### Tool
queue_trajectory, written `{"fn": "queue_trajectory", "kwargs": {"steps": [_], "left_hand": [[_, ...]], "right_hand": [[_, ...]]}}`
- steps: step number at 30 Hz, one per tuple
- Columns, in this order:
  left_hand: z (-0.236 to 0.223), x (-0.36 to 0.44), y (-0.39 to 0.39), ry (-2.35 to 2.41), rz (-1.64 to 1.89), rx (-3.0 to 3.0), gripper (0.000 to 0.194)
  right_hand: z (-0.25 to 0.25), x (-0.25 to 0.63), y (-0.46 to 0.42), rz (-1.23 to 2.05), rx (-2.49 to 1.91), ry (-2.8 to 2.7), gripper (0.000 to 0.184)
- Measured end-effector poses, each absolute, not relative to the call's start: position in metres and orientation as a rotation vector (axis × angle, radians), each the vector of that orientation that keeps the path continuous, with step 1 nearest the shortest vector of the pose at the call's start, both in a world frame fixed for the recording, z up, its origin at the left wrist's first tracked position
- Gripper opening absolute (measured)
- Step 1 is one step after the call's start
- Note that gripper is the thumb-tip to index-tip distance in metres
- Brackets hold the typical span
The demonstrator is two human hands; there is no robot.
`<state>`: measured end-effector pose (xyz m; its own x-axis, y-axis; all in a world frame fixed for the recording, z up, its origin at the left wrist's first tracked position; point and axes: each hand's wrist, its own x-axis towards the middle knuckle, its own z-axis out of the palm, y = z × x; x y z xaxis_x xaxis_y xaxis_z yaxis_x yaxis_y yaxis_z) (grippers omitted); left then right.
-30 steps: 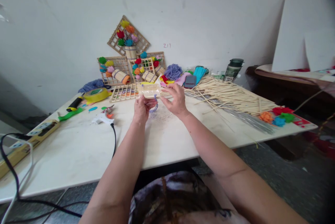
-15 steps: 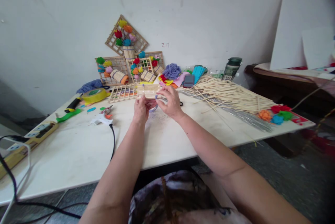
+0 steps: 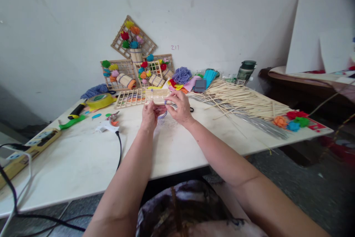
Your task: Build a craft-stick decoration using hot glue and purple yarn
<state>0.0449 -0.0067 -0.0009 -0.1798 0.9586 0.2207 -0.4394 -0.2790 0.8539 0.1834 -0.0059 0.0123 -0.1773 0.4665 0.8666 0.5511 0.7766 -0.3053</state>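
Observation:
Held above the middle of the table is a small panel of pale wooden sticks (image 3: 158, 95) set side by side, with bits of purple yarn at its edges. My left hand (image 3: 151, 115) is closed on its lower left edge, thumb in front and fingers behind. At the right end, my right hand (image 3: 181, 107) pinches the panel beside the purple yarn (image 3: 165, 102). A loop of yarn hangs beneath, between the two hands. Behind my left hand lies a flat stick lattice (image 3: 130, 97).
Finished lattices with felt flowers (image 3: 134, 35) lean on the wall. Loose sticks (image 3: 238, 96) and grey wires (image 3: 257, 124) cover the right side. At left are yellow tape (image 3: 100, 101), a white glue gun (image 3: 108, 127), pliers (image 3: 113, 116) and a power strip (image 3: 41, 142). A bottle (image 3: 246, 72) stands behind.
Almost nothing differs. Both hands keep the same hold on the stick panel, and the view has shifted very slightly.

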Motion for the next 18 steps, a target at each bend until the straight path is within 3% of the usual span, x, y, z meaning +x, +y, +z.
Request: {"fn": "queue_trajectory", "kwargs": {"steps": [9,18], "left_hand": [[-0.001,0.0456,-0.0072,0.784,1.665,0.958,0.043],[-0.0029,0.0426,-0.0043,0.811,1.696,0.906,0.041]], "right_hand": [[0.0111,0.1825,-0.0052,-0.091,-0.821,-1.83,0.024],[0.0137,0.1853,-0.0094,-0.052,-0.748,-1.824,0.037]]}}
